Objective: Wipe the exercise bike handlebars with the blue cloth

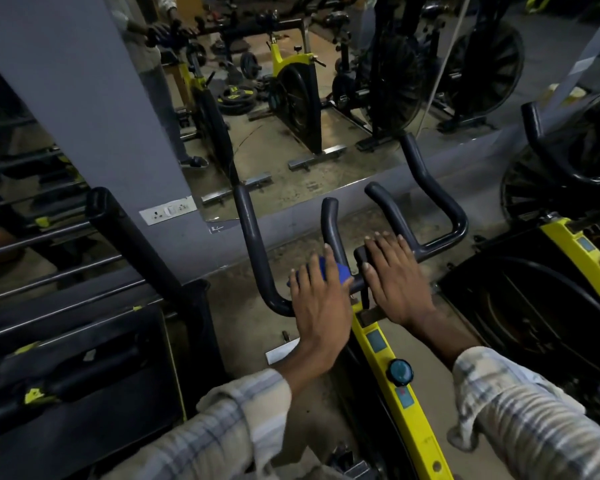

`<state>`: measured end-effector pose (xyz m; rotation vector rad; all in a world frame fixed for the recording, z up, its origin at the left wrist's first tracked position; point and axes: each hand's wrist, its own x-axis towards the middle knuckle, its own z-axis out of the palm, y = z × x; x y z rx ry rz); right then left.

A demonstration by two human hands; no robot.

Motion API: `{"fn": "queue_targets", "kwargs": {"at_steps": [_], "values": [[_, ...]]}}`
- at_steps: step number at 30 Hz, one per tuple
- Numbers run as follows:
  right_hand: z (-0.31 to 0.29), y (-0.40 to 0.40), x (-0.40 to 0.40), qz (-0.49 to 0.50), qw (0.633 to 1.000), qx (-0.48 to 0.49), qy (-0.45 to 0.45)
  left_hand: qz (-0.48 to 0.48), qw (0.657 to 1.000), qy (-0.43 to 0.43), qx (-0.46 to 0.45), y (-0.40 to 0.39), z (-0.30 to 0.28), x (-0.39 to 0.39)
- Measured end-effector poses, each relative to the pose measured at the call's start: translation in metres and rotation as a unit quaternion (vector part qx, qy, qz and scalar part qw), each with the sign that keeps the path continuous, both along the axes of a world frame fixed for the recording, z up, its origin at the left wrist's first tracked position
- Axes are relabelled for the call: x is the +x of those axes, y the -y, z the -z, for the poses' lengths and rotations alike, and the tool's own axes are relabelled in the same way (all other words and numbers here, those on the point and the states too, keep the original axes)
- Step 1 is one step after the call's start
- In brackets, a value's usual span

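Note:
Dark grey handlebars [253, 244] of a yellow exercise bike [400, 393] curve up in the middle of the head view. My left hand [321, 306] lies flat on the left part of the crossbar, pressing the blue cloth [338, 270] against it; only a patch of cloth shows past my fingers. My right hand [395, 277] rests palm down on the centre of the bar, fingers spread, just right of the inner prong. The bar under both hands is hidden.
A wall mirror [291, 116] straight ahead reflects other bikes and weight plates. A grey pillar [94, 109] with a white socket plate [168, 211] stands at left, beside a dark rack [66, 289]. Another bike [568, 237] stands close on the right.

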<state>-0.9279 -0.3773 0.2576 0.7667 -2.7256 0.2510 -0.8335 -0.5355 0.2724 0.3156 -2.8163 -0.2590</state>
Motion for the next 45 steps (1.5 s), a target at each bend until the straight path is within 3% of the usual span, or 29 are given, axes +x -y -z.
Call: {"fn": "queue_targets", "kwargs": {"at_steps": [8, 14, 19, 24, 30, 33, 36, 38, 42, 45], "values": [[0.004, 0.000, 0.000, 0.000, 1.000, -0.028, -0.010, 0.072, 0.993, -0.076, -0.058, 0.000, 0.019, 0.018], [0.004, 0.000, 0.000, -0.001, 0.999, -0.032, -0.005, 0.027, 0.990, -0.125, 0.064, 0.002, 0.007, -0.020], [0.006, -0.001, -0.002, 0.002, 0.999, -0.037, -0.004, 0.084, 0.985, -0.148, 0.042, -0.004, 0.024, 0.003], [0.004, 0.001, -0.001, 0.007, 1.000, -0.030, -0.005, 0.016, 0.958, -0.190, 0.215, 0.002, -0.009, -0.044], [0.006, 0.000, -0.003, 0.002, 0.999, -0.029, -0.013, 0.085, 0.968, -0.188, 0.142, -0.008, 0.016, -0.022], [0.006, 0.000, -0.002, 0.001, 0.999, -0.031, -0.017, 0.083, 0.960, -0.187, 0.193, -0.003, 0.008, -0.023], [0.004, 0.000, -0.001, -0.002, 0.999, -0.037, -0.018, 0.033, 0.938, -0.247, 0.243, 0.010, -0.027, -0.065], [0.002, 0.000, 0.000, -0.002, 0.999, -0.039, -0.020, 0.025, 0.943, -0.270, 0.194, 0.013, -0.034, -0.084], [0.001, -0.001, 0.000, -0.007, 0.999, -0.040, -0.021, 0.073, 0.968, -0.224, 0.085, 0.004, -0.001, -0.064], [0.002, -0.001, -0.001, 0.000, 0.999, -0.037, -0.011, 0.096, 0.972, -0.198, 0.087, 0.006, 0.016, -0.041]]}}
